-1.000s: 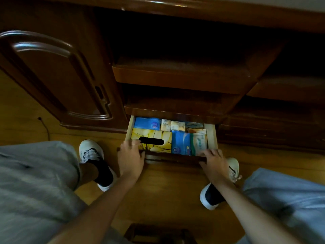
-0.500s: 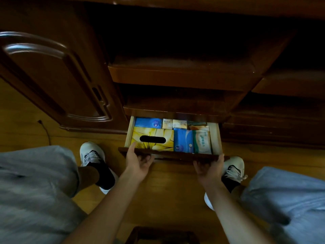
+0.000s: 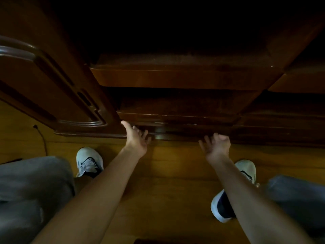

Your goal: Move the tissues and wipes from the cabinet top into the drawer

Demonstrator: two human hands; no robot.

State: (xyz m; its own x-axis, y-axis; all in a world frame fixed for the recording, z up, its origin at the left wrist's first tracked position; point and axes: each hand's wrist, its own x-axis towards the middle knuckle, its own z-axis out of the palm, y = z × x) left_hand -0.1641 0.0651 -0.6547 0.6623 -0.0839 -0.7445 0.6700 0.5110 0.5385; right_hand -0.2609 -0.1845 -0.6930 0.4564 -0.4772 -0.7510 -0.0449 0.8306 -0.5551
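Drawer, bottom of dark wooden cabinet: sitting pushed in, nearly flush with cabinet front.
Tissues and wipes not showing, presumably lying inside. Left hand and right hand pressing against lower front edge, fingers spread, gripping nothing, apparently seating drawer home. Crouching low on polished wooden floor, white shoes planted either side. Lighting dim; cable trailing at left.
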